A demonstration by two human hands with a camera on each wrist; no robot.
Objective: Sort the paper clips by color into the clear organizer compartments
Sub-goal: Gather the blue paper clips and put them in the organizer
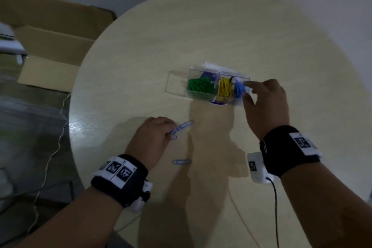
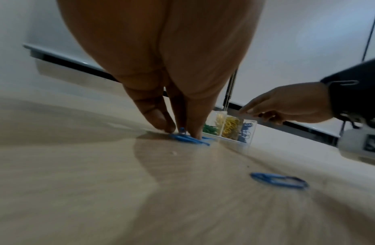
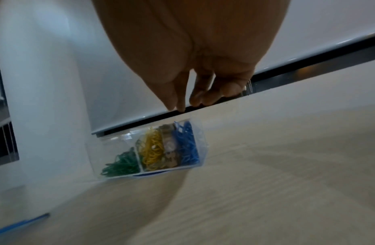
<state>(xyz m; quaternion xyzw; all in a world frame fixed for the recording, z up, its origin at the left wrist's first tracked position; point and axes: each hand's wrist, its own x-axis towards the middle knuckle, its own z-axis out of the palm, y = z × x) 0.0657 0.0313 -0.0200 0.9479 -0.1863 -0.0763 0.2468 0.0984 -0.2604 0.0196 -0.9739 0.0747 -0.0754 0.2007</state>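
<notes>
A clear organizer (image 1: pixel 177 81) stands mid-table with green clips (image 1: pixel 200 86) on the left, yellow clips (image 1: pixel 224 88) in the middle and blue clips (image 1: pixel 239 87) on the right; its leftmost compartment looks empty. My right hand (image 1: pixel 247 90) hovers over the blue compartment, index finger extended, nothing visible between the fingertips (image 3: pixel 178 107). Nearer me, my left hand (image 1: pixel 170 134) pinches a small bunch of blue paper clips (image 1: pixel 181 128) against the table, as the left wrist view also shows (image 2: pixel 188 138). One loose blue clip (image 1: pixel 182 161) lies close to me.
The round pale wooden table (image 1: pixel 141 46) has its edge just left of my left wrist. Cardboard boxes (image 1: pixel 50 46) sit on the floor to the left. A black cable (image 1: pixel 275 207) hangs from my right wrist camera, and a white cable (image 1: pixel 58 143) trails on the floor.
</notes>
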